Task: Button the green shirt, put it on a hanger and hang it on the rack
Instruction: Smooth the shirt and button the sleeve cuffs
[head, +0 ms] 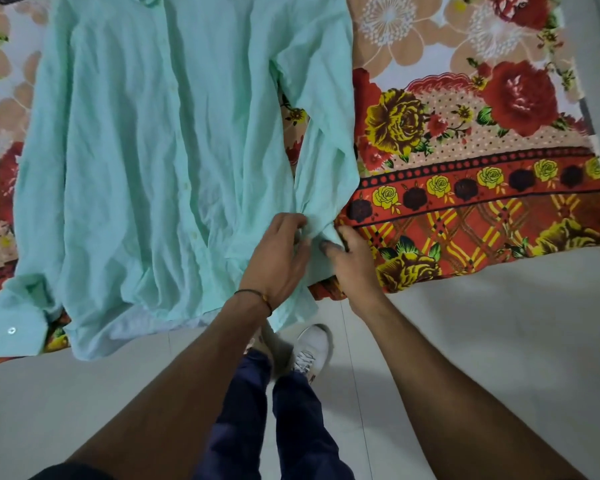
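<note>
Both hands (281, 251) (352, 261) pinch green shirt (153, 150) cuff (321, 233) on bedsheet (465, 150).

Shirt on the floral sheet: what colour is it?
The shirt is plain mint green; head view.

The shirt (146, 161) lies flat on the bedsheet (465, 150), toward its left, hem overhanging the near edge, with both hands at the right cuff (321, 233).

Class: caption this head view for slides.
Left hand and right hand pinch a cuff of the green shirt on floral sheet.
</note>
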